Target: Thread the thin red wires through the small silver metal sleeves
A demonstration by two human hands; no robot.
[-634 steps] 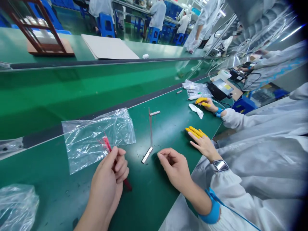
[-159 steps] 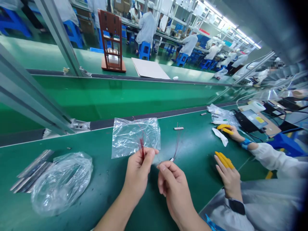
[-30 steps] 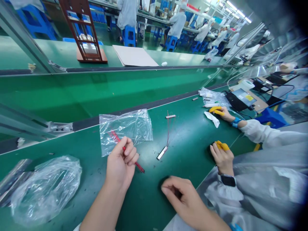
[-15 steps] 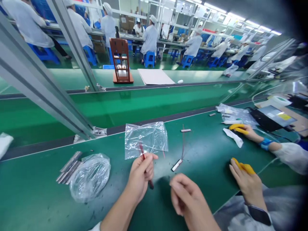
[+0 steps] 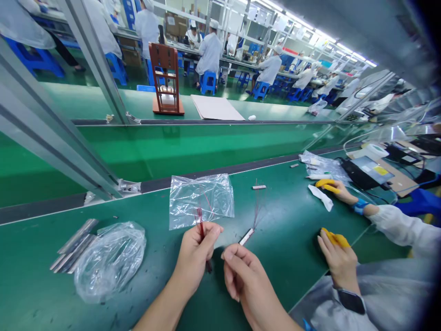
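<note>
A small bundle of thin dark-red wires point(image 5: 200, 219) is gripped in my left hand point(image 5: 196, 248), its ends poking out above and below the fist. Close beside it, my right hand point(image 5: 243, 269) is closed, thumb against fingertips; anything between them is too small to make out. Just beyond the right fingertips lies a small white-topped strip part point(image 5: 246, 236) with thin wires running from it. A similar small strip point(image 5: 259, 187) lies farther back. Behind my left hand a flat clear plastic bag point(image 5: 201, 200) rests on the green table.
Left of my hands lie a crumpled clear bag point(image 5: 110, 259) and several metallic strips point(image 5: 74, 246). At right, a co-worker's hands point(image 5: 339, 264) wear yellow finger covers, near a white tissue point(image 5: 321, 197). A metal frame post point(image 5: 79, 133) rises at the left.
My right hand has moved left, close to my left hand. The left hand still grips the wires. The whole view has shifted slightly.
</note>
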